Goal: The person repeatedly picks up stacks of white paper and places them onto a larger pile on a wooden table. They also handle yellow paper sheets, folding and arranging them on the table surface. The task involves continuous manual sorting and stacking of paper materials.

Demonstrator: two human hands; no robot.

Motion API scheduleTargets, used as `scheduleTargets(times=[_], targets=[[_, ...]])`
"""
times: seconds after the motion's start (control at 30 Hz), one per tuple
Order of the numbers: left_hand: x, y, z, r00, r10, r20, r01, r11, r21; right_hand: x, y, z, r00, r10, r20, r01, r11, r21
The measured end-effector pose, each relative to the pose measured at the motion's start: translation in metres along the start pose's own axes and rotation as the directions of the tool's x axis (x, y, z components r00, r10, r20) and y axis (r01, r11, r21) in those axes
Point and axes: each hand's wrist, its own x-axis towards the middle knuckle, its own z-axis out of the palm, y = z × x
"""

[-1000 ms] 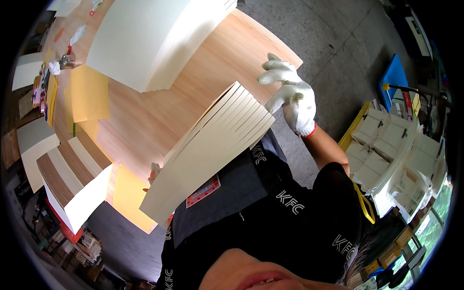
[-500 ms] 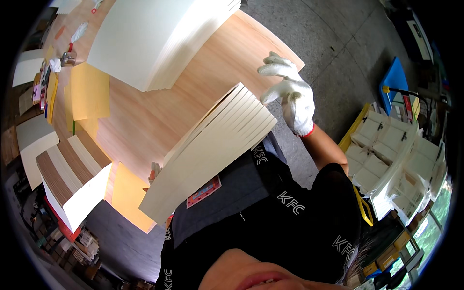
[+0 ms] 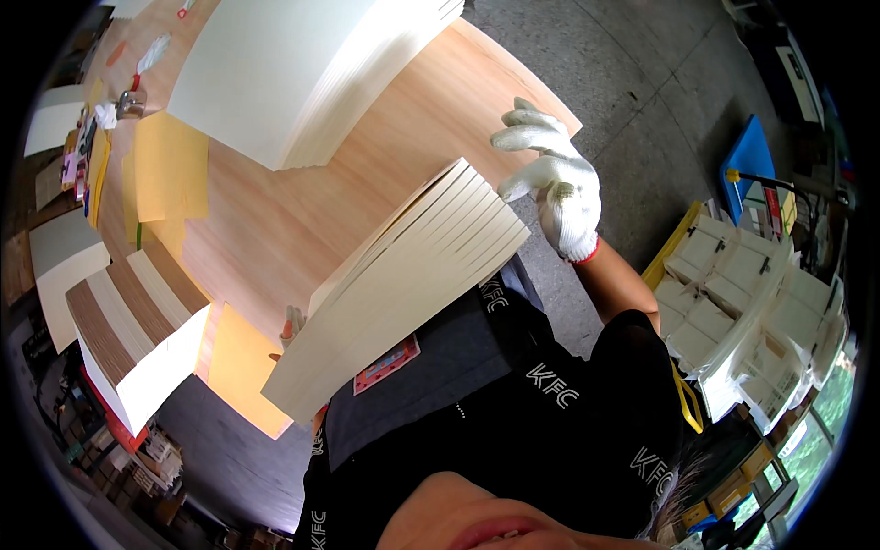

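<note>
A thick stack of cream paper (image 3: 403,284) stands tilted against my front at the table's near edge, its layers fanned slightly apart at the upper right end. My left hand (image 3: 291,323) is at the stack's lower left end; a few fingertips show past its edge and the paper hides the rest. My right hand (image 3: 555,183), in a white knit glove with a red cuff, hovers beside the stack's upper right corner. Its fingers are spread and hold nothing.
A large white paper stack (image 3: 266,73) lies on the wooden table (image 3: 431,110). At left are yellow sheets (image 3: 172,170), a brown-and-white striped stack (image 3: 137,321) and a glass jar (image 3: 131,104). White bundles (image 3: 724,275) and a blue panel (image 3: 747,165) stand at right.
The view has shifted very slightly. My right hand keeps its spread pose beside the stack, and the stack stays tilted as before.
</note>
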Motion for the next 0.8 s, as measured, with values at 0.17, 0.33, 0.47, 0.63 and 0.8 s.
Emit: scheduleTargets(times=[0.17,0.33,0.47,0.63,0.8], targets=[[-0.001,0.0,0.001,1.0,-0.003,0.002,0.003,1.0,0.0,0.002,0.001,0.0,1.0,0.004,0.006,-0.004,1.0,0.028],[0.003,0.003,0.005,1.0,-0.01,0.012,0.009,1.0,0.011,-0.001,0.002,-0.002,0.997,0.054,-0.056,-0.049,0.995,0.082],[0.007,-0.002,0.0,1.0,-0.03,0.006,0.03,1.0,0.005,-0.003,0.011,0.003,0.997,0.037,-0.074,-0.03,0.995,0.1],[0.013,-0.001,-0.002,0.999,-0.035,0.005,0.035,0.999,0.021,-0.005,0.007,-0.003,0.998,-0.002,-0.058,0.007,0.995,0.098],[0.008,0.0,-0.002,1.0,-0.03,-0.005,0.03,0.999,0.014,-0.003,-0.002,-0.005,1.0,-0.017,0.016,0.016,0.999,0.048]])
